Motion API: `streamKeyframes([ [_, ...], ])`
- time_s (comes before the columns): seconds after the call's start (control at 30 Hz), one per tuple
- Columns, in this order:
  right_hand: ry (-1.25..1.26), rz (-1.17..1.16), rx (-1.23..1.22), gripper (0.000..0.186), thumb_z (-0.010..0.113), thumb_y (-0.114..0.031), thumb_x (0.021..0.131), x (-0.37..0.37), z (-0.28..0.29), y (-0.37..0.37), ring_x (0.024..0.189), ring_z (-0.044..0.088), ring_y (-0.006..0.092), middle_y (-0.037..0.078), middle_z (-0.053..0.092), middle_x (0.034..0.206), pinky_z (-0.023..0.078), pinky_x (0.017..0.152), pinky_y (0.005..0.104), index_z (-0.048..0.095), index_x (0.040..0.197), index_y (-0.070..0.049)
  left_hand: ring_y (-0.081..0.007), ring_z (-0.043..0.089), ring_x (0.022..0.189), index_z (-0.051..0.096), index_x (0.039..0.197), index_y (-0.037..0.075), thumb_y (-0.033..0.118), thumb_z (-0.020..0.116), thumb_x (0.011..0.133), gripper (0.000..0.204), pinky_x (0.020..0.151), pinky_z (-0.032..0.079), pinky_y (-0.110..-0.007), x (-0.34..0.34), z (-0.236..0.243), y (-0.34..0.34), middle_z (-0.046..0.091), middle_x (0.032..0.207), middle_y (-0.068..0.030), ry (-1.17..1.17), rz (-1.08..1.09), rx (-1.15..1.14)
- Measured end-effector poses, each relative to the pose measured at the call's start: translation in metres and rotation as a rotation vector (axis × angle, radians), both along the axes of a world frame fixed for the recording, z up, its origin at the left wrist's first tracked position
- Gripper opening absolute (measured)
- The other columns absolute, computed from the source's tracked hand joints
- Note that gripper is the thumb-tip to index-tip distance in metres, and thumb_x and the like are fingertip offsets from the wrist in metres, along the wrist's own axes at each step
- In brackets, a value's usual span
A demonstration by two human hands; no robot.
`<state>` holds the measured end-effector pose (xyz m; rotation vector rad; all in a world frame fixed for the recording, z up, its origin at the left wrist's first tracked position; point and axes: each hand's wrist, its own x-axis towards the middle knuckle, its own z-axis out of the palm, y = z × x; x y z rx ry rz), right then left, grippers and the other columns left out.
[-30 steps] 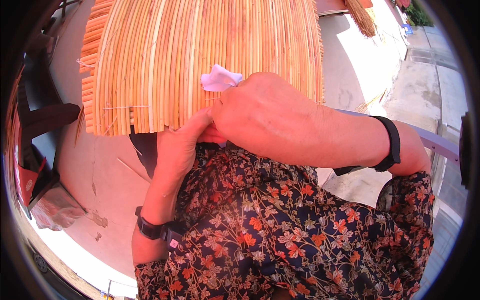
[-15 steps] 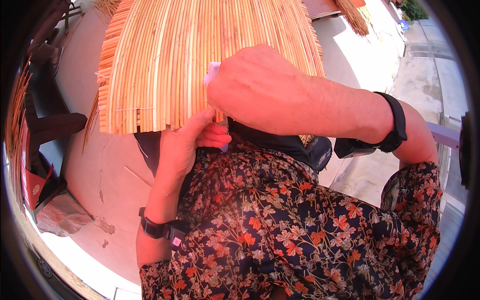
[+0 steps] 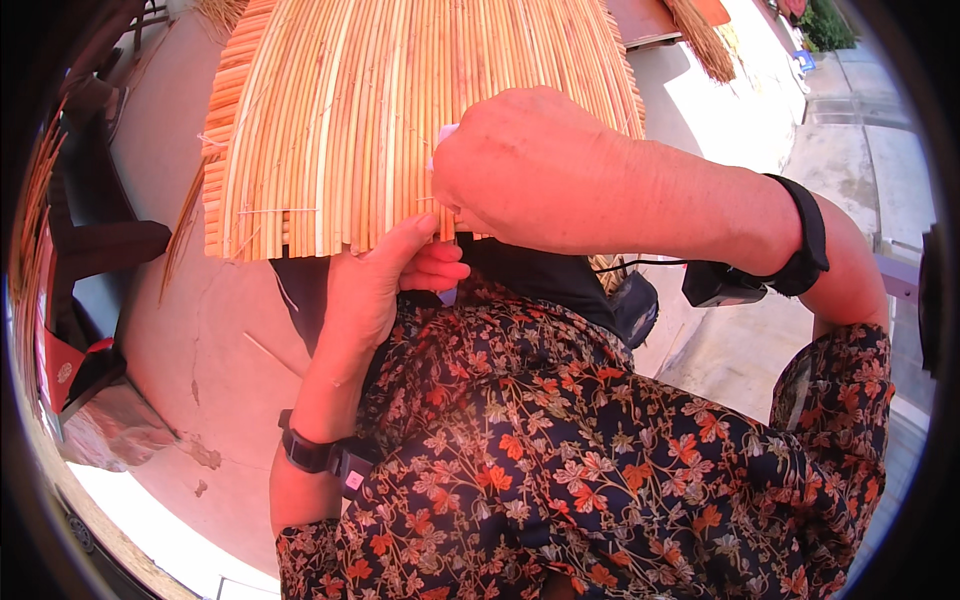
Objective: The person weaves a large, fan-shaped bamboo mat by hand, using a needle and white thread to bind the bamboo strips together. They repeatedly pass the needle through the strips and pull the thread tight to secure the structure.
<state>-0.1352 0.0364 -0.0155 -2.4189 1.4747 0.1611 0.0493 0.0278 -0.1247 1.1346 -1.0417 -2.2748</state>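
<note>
A mat of straw-coloured reed stalks (image 3: 370,120), bound side by side with thin thread, lies before me with its cut ends toward my body. At that near edge my left hand (image 3: 385,265) is closed, its thumb on top of the stalks and its fingers curled below. Over the same edge, just right of the left thumb, my right hand (image 3: 515,165) is bent into a fist. A pale lilac piece (image 3: 447,132) sticks out at its far left side; its kind is hidden. Another small lilac bit (image 3: 449,296) shows under the left fingers.
Dark furniture (image 3: 105,250) and upright reddish stalks (image 3: 38,190) stand at the left. A bundle of dry stalks (image 3: 705,40) hangs at the far right. Below lies a pale concrete floor (image 3: 225,340). A dark box (image 3: 722,285) is strapped at my right wrist.
Both hands have shifted slightly to the right along the mat's near edge. Less of the lilac piece shows beside the right fist. A dark cable now shows near the right wrist.
</note>
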Motion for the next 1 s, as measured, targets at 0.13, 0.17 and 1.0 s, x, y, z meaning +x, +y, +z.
streamKeyframes([
  [0.13, -0.204, 0.153, -0.347, 0.015, 0.061, -0.012, 0.078, -0.006, -0.010, 0.009, 0.070, 0.063, 0.0347, 0.016, 0.060, 0.068, 0.049, 0.060, 0.0421, 0.061, 0.078, 0.003, -0.0280, 0.071, 0.070, 0.062, 0.102, -0.006, 0.022, 0.062, 0.092, 0.030, 0.061, 0.060, -0.033, 0.002, 0.000, -0.002, 0.068, 0.082, -0.0171, 0.023, -0.014, 0.029],
  [0.17, -0.147, 0.135, -0.304, 0.014, 0.061, -0.012, 0.077, -0.005, -0.011, 0.009, 0.069, 0.063, 0.0341, 0.015, 0.060, 0.068, 0.049, 0.059, 0.0416, 0.061, 0.077, 0.002, -0.0279, 0.071, 0.071, 0.063, 0.103, -0.007, 0.022, 0.062, 0.092, 0.031, 0.062, 0.060, -0.033, 0.002, 0.000, -0.002, 0.068, 0.082, -0.0173, 0.023, -0.007, 0.024],
  [1.0, 0.095, 0.131, -0.121, 0.009, 0.061, -0.011, 0.074, 0.019, -0.028, 0.021, 0.068, 0.068, 0.0240, 0.011, 0.066, 0.069, 0.051, 0.053, 0.0345, 0.066, 0.071, -0.005, -0.0230, 0.070, 0.070, 0.062, 0.107, -0.008, 0.009, 0.061, 0.090, 0.024, 0.058, 0.061, -0.030, -0.003, 0.000, 0.003, 0.068, 0.091, -0.0155, 0.077, 0.141, -0.026],
])
